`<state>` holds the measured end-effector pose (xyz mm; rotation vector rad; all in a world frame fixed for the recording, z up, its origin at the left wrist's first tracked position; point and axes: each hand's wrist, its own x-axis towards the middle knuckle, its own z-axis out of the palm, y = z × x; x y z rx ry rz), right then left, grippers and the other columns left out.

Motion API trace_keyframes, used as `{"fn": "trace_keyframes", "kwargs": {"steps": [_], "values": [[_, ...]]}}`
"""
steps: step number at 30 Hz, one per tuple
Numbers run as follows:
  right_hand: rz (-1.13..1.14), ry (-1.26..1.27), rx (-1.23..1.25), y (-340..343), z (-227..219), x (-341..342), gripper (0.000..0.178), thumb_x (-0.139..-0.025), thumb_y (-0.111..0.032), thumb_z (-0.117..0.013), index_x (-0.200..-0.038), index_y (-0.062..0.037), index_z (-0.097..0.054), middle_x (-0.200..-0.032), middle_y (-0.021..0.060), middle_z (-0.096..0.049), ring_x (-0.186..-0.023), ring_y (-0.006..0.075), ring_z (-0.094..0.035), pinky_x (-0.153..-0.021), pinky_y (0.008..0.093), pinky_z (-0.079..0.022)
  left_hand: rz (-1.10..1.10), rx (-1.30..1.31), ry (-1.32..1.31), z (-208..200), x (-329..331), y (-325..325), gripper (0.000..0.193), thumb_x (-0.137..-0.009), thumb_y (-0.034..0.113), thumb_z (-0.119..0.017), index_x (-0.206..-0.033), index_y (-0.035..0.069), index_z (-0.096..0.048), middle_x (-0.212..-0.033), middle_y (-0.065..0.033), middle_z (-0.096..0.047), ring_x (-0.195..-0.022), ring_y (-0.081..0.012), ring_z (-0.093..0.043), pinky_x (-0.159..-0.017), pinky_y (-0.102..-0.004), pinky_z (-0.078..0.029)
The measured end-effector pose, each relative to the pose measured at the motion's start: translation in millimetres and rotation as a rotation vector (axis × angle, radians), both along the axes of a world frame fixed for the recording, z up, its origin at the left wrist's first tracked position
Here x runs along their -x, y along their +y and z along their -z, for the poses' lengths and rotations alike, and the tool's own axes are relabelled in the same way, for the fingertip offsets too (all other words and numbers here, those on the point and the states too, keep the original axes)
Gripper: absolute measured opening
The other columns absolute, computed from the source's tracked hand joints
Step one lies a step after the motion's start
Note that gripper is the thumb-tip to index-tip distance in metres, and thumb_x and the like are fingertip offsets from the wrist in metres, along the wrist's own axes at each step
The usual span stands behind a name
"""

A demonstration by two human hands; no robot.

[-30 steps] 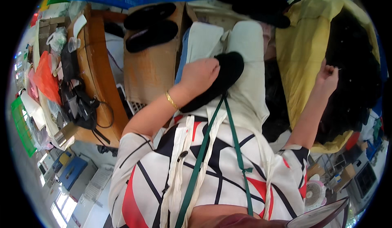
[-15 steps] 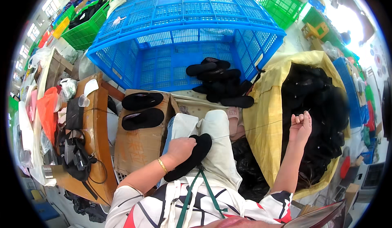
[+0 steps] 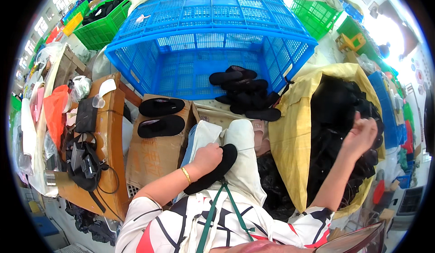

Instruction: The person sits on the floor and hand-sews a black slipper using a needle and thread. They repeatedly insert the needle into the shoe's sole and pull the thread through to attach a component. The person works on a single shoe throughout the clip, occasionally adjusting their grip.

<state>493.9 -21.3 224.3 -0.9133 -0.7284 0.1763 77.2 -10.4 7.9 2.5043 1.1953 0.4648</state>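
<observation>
Evidently the left hand [image 3: 209, 157] is closed on a soft black fabric shoe [image 3: 226, 161], its curled fingers pressing the upper near the rounded end. That shoe lies slantwise across the lap, under and just right of the fist, on white cloth-covered legs [image 3: 240, 137]. Well apart, the right hand [image 3: 361, 134] is raised with fingers partly bent; whether it pinches anything, I cannot tell. Behind it, black shoes and dark material [image 3: 335, 108] fill an open yellow woven sack [image 3: 290, 149], whose near wall stands between that hand and the lap. Left of the legs, two black shoes [image 3: 161, 107] lie side by side on a brown cardboard box [image 3: 145, 167]. Beyond the knees, a blue mesh plastic crate [image 3: 199, 15] opens toward the person, with piled black shoes [image 3: 247, 90] at its front right. Orange marks like lettering on the box are too blurred to read.
</observation>
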Motion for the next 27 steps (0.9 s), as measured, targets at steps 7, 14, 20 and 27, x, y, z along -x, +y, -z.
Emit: {"fn": "trace_keyframes", "kwargs": {"steps": [7,14,20,27], "values": [[-0.462,-1.05,0.753,-6,114,137,0.017,-0.082,0.002,-0.059,-0.095,-0.0072,-0.065,-0.09,0.013,-0.066,-0.085,0.028,-0.066,-0.072,0.0349,-0.054,-0.187,0.402,-0.344,12,15,5,0.017,-0.086,0.021,-0.066,-0.083,0.005,-0.068,-0.085,-0.0133,-0.063,-0.08,-0.0342,-0.063,-0.07,-0.0424,-0.05],[-0.77,-1.66,0.908,-15,201,222,0.012,-0.075,-0.006,-0.062,-0.086,-0.0074,-0.058,-0.085,0.0099,-0.061,-0.084,0.0303,-0.065,-0.066,0.0423,-0.053,-0.224,0.494,-0.499,27,18,5,0.018,-0.084,0.018,-0.07,-0.082,0.0,-0.068,-0.08,-0.0139,-0.063,-0.073,-0.0277,-0.061,-0.067,-0.0377,-0.048],[-0.633,-1.526,0.824,-19,152,254,0.021,-0.083,-0.02,-0.068,-0.096,-0.008,-0.057,-0.091,0.011,-0.06,-0.085,0.0292,-0.065,-0.064,0.0423,-0.053,-0.286,0.6,-0.527,49,26,9,0.023,-0.084,0.023,-0.07,-0.08,0.001,-0.068,-0.07,-0.013,-0.064,-0.065,-0.0194,-0.059,-0.062,-0.0357,-0.047],[-0.924,-1.607,1.193,-64,172,291,0.051,-0.085,-0.055,-0.062,-0.076,-0.0058,-0.072,-0.074,0.0139,-0.07,-0.069,0.0306,-0.07,-0.063,0.0407,-0.054,-0.284,0.755,-0.624,61,24,10,0.02,-0.086,0.022,-0.071,-0.082,0.002,-0.069,-0.067,0.0018,-0.061,-0.058,-0.0055,-0.053,-0.052,-0.0244,-0.042]]}}
